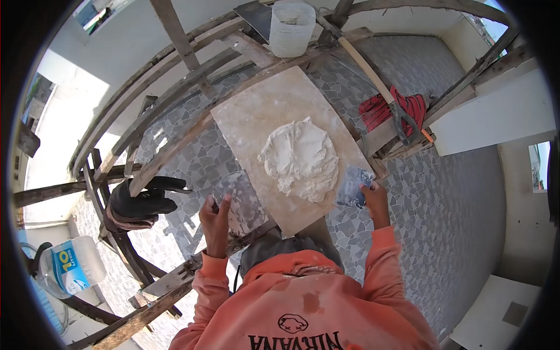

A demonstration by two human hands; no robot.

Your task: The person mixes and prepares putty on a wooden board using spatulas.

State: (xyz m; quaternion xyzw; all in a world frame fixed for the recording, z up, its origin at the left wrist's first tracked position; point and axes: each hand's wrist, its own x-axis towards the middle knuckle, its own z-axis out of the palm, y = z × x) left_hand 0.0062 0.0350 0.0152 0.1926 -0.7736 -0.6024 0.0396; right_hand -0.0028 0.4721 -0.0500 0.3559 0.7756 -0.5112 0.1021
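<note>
A broad mound of wet white plaster (302, 158) lies on a pale, smeared board (248, 111) in front of me. My left hand (216, 226) grips the edge of a flat, grey plaster-spotted plate (240, 201), thumb on top, beside the board's left edge. In my right hand (375, 201) is a smaller blue-grey scraper blade (353, 185), smeared with white. Its near edge overlaps the board's right side, close to the mound. The undersides of both tools are hidden.
Wooden poles (175, 140) frame the left side, with a black glove (143, 201) over one. A translucent bucket (291, 28) stands at the back. A wooden-handled shovel (367, 64) leans by red striped cloth (408, 111). A large plastic bottle (71, 265) is at left.
</note>
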